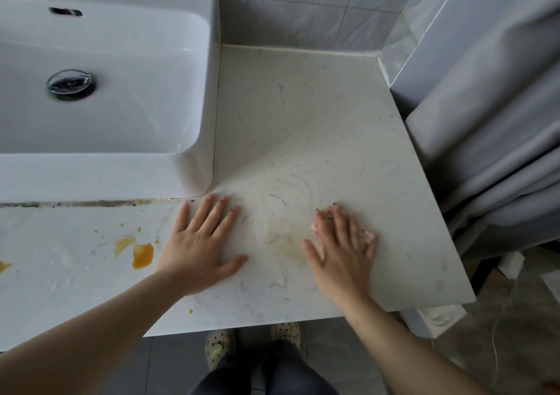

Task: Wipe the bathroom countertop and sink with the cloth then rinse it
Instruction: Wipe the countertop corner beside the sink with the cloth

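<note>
The person is wearing dark trousers and pale slippers dotted with black, and dark polish is showing on the nails of the right hand.

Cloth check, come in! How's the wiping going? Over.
Left hand flat on countertop, empty. Right hand presses cloth onto it. Orange spills unwiped, left of left hand.

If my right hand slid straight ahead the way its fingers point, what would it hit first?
Nothing stands in that line: the right hand, pressing the cloth, points across bare countertop, well right of the sink. It would probably reach the tiled wall at the back first.
</note>
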### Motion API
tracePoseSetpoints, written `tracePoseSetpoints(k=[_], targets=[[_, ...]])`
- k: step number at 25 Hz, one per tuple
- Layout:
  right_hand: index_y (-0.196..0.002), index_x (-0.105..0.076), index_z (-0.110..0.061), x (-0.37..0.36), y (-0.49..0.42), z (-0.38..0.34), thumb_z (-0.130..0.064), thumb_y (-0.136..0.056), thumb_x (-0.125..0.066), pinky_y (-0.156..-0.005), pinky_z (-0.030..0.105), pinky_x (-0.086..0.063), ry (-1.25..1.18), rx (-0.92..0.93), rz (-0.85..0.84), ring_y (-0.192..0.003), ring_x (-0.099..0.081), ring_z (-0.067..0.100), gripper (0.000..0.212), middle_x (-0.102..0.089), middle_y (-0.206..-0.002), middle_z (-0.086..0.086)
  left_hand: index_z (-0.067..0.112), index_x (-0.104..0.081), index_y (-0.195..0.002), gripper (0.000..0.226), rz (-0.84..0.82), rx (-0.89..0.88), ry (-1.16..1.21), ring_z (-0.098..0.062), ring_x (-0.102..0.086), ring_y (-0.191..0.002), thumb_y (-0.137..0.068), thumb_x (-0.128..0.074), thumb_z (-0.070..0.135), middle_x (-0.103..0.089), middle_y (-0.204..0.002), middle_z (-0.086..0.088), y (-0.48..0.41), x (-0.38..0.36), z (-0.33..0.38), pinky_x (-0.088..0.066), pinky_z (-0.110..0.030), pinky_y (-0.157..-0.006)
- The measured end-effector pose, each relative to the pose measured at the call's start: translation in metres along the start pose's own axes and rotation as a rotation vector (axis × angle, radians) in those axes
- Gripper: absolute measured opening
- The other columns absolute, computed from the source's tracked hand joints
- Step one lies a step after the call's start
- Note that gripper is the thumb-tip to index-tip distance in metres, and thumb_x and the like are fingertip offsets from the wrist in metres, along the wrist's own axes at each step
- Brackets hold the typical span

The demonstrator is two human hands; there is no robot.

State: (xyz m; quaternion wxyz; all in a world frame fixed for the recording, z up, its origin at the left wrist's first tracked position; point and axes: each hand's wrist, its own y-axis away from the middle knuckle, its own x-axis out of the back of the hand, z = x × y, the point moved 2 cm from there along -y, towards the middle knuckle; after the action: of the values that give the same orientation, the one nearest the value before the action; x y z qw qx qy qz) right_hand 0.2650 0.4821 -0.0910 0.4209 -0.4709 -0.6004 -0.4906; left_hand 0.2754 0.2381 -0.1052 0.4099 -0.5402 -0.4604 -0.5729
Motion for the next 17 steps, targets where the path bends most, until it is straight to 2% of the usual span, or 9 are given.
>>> tracePoseSetpoints(k=[2,4,6,8,9,11,13,15,17], targets=[[-0.146,0.008,-0.045,-0.004,-0.006,-0.036,-0.073,-0.059,0.036,-0.111,0.054,0.01,-0.004,0.072,-0.004,-0.145,0.012,0.022,0.095,0.018,-0.156,-0.007,0.013,-0.034,-0.142,0.084,-0.014,0.006,0.034,-0.028,-0.022,-0.14,-0.08,-0.029,0.07,-0.034,-0.148,-0.011,0.001,-0.001,0.0,-0.007,-0.046,-0.11],[-0.147,-0.01,-0.043,-0.005,-0.009,-0.06,-0.069,-0.071,0.027,-0.11,0.051,0.014,-0.023,0.214,-0.014,-0.147,0.004,0.02,0.089,0.002,-0.159,-0.008,0.016,-0.029,-0.145,0.089,-0.024,0.007,0.081,-0.025,-0.013,-0.142,-0.078,-0.021,0.075,-0.025,-0.152,-0.008,0.0,0.0,-0.002,0.0,-0.042,-0.112],[-0.142,-0.035,-0.037,-0.005,-0.007,-0.059,-0.06,-0.09,0.012,-0.111,0.05,0.009,-0.005,0.37,0.047,-0.144,-0.021,0.019,0.074,-0.029,-0.153,-0.011,0.022,-0.018,-0.148,0.098,0.006,-0.001,0.121,-0.019,0.004,-0.142,-0.072,-0.004,0.082,-0.006,-0.154,0.0,-0.002,0.002,-0.007,0.01,-0.039,-0.113],[-0.135,-0.046,-0.033,-0.006,-0.005,-0.034,-0.053,-0.099,-0.002,-0.111,0.051,0.003,0.053,0.394,0.15,-0.134,-0.042,0.022,0.061,-0.055,-0.135,-0.013,0.028,-0.009,-0.148,0.101,-0.003,-0.032,0.126,-0.013,0.013,-0.14,-0.066,0.008,0.084,0.004,-0.152,0.007,-0.001,0.005,-0.013,0.012,-0.036,-0.113],[-0.134,-0.047,-0.035,-0.006,-0.005,-0.02,-0.052,-0.099,-0.004,-0.11,0.052,0.005,0.084,0.341,0.185,-0.132,-0.044,0.025,0.058,-0.058,-0.13,-0.013,0.03,-0.01,-0.148,0.097,-0.008,-0.045,0.106,-0.014,0.011,-0.141,-0.068,0.007,0.083,0.001,-0.153,0.008,0.0,0.007,-0.017,0.01,-0.037,-0.114],[-0.136,-0.045,-0.036,-0.007,-0.003,-0.015,-0.054,-0.097,-0.003,-0.11,0.051,0.008,0.065,0.189,0.196,-0.137,-0.034,0.031,0.06,-0.05,-0.14,-0.009,0.031,-0.024,-0.146,0.086,-0.003,-0.035,0.071,-0.02,-0.008,-0.143,-0.077,-0.003,0.078,-0.022,-0.154,0.002,0.005,0.009,-0.021,0.003,-0.04,-0.114],[-0.139,-0.044,-0.03,-0.015,-0.002,-0.045,-0.052,-0.097,-0.009,-0.112,0.049,0.0,0.017,0.128,0.16,-0.139,-0.028,0.032,0.059,-0.039,-0.148,-0.002,0.027,-0.037,-0.14,0.079,-0.028,-0.005,0.053,-0.027,-0.022,-0.139,-0.082,-0.011,0.075,-0.038,-0.147,-0.004,0.011,0.009,-0.022,-0.003,-0.046,-0.11],[-0.135,-0.05,-0.026,-0.026,0.006,-0.082,-0.047,-0.098,-0.016,-0.108,0.049,-0.014,0.045,0.235,0.204,-0.133,-0.041,0.032,0.055,-0.047,-0.143,0.001,0.023,-0.042,-0.137,0.079,-0.042,0.024,0.039,-0.029,-0.03,-0.137,-0.083,-0.014,0.074,-0.043,-0.143,-0.008,0.016,0.008,-0.025,-0.004,-0.047,-0.11],[-0.135,-0.047,-0.028,-0.03,0.013,-0.086,-0.046,-0.097,-0.023,-0.108,0.049,-0.017,0.108,0.342,0.241,-0.131,-0.045,0.03,0.049,-0.049,-0.142,-0.002,0.018,-0.045,-0.136,0.083,-0.041,0.051,0.063,-0.029,-0.034,-0.135,-0.083,-0.013,0.074,-0.044,-0.142,-0.012,0.022,0.009,-0.029,-0.003,-0.044,-0.111]])
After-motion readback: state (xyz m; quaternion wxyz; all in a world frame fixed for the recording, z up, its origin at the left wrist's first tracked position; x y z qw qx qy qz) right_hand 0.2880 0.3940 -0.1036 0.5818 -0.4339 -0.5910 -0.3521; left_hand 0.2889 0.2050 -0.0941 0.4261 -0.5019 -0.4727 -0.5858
